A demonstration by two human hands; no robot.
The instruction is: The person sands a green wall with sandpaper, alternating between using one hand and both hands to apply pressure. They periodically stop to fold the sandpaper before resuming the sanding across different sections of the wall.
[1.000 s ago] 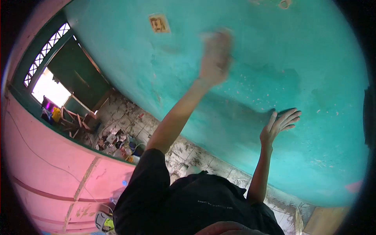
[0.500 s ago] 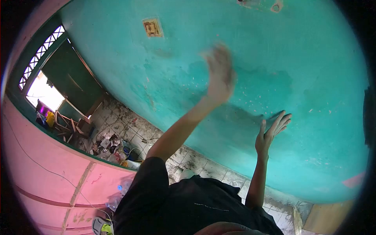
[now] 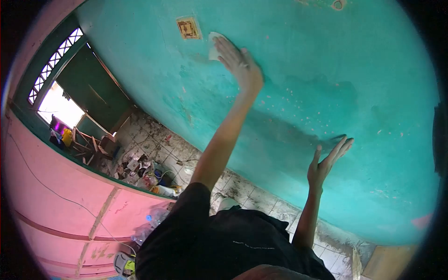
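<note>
My left hand (image 3: pixel 239 64) is raised to the green wall (image 3: pixel 289 60), its fingers together over a small pale sheet (image 3: pixel 215 48) held flat on the wall. Part of the sheet shows past the fingertips; the hand hides the rest. Just left of it on the wall is a worn square switch plate (image 3: pixel 189 28). Lower down on the right, my right hand (image 3: pixel 326 164) is beside the wall with its fingers stretched out and the thumb apart, holding nothing. Whether its fingertips touch the wall is unclear.
Pale specks (image 3: pixel 303 109) and damp patches mark the wall. Mixed rubbish (image 3: pixel 140 170) lies on the dirty tiled floor (image 3: pixel 256 198) at the left, near a dark green door (image 3: pixel 91 88). A pink partition (image 3: pixel 65 186) and plastic bottles (image 3: pixel 156 217) are lower left.
My left hand has moved up and left along the wall towards the switch plate, and the pale sheet now shows under it. My right hand has barely moved.
</note>
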